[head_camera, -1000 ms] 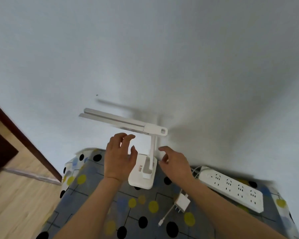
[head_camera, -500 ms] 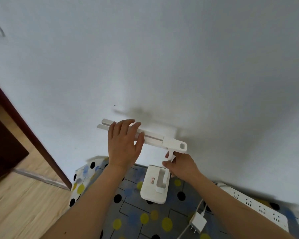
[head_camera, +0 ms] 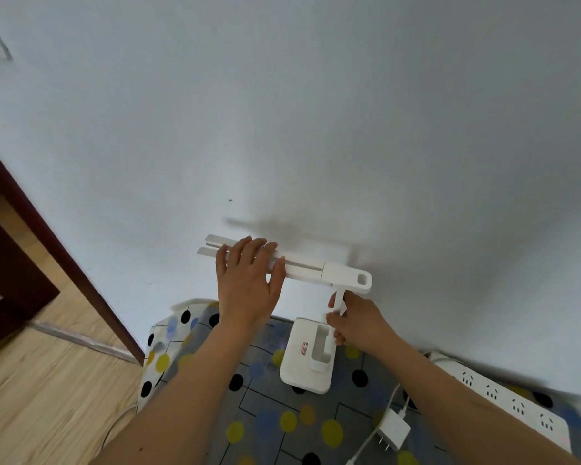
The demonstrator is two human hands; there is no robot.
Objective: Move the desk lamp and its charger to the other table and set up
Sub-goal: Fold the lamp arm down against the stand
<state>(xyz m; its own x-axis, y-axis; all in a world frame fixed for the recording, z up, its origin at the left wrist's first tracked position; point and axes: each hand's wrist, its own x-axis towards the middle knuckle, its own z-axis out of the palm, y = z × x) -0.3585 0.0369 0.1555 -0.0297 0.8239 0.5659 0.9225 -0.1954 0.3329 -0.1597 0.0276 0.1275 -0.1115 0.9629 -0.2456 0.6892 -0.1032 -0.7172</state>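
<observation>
A white desk lamp (head_camera: pixel 346 278) stands on a table covered with a grey cloth with black, yellow and blue dots (head_camera: pixel 255 407). Its flat base (head_camera: pixel 299 367) rests on the cloth and its two-bar head stretches left, level, near the wall. My left hand (head_camera: pixel 247 283) lies over the lamp head, fingers curled on the bars. My right hand (head_camera: pixel 356 320) grips the thin upright stem just below the hinge. A white charger plug (head_camera: pixel 393 431) with its cable lies loose on the cloth to the right of the base.
A white power strip (head_camera: pixel 514 407) lies along the wall at the right. The white wall (head_camera: pixel 316 129) stands close behind the lamp. At the left are a dark brown door frame (head_camera: pixel 47 243), dark furniture (head_camera: pixel 0 283) and a wooden floor (head_camera: pixel 47 397).
My left hand rose from beside the base to the lamp head, and my right hand closed on the stem. In the last half second both hands stayed in place.
</observation>
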